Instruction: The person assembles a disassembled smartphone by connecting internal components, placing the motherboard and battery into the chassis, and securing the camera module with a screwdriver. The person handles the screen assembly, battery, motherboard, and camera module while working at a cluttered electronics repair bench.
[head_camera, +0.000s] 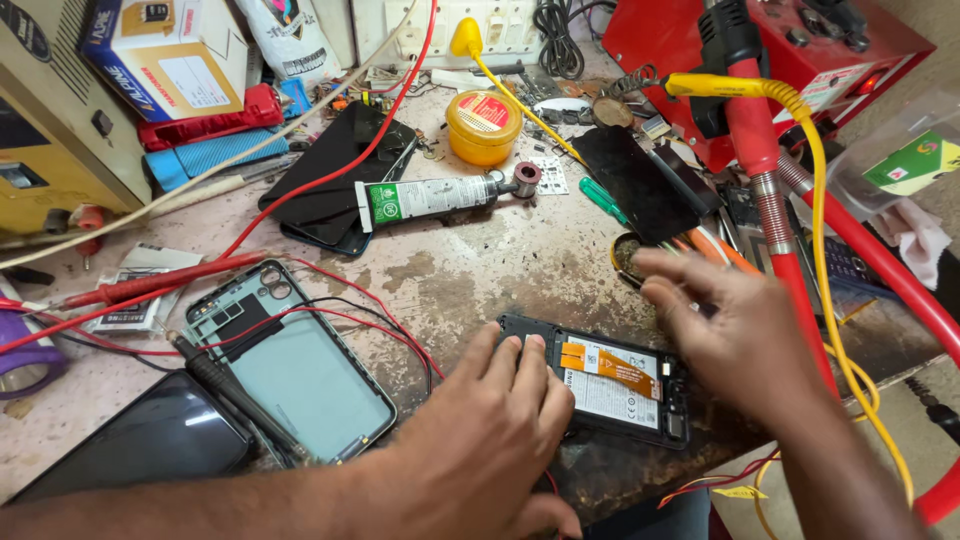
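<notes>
An opened phone (625, 385) lies back-up near the bench's front edge, showing its battery and an orange flex cable. My left hand (490, 420) rests flat on the phone's left end, fingers pressing its frame. My right hand (725, 325) hovers blurred just above and to the right of the phone, fingers spread toward a small round tin (625, 255) and orange-handled tools (715, 245); it holds nothing that I can see.
A pale green phone back cover (300, 365) with red and black probe leads across it lies at left, a dark phone (140, 440) below it. Behind stand a glue tube (425, 197), a yellow paste jar (483, 127), a black phone (335, 180), a red hot-air station (770, 50).
</notes>
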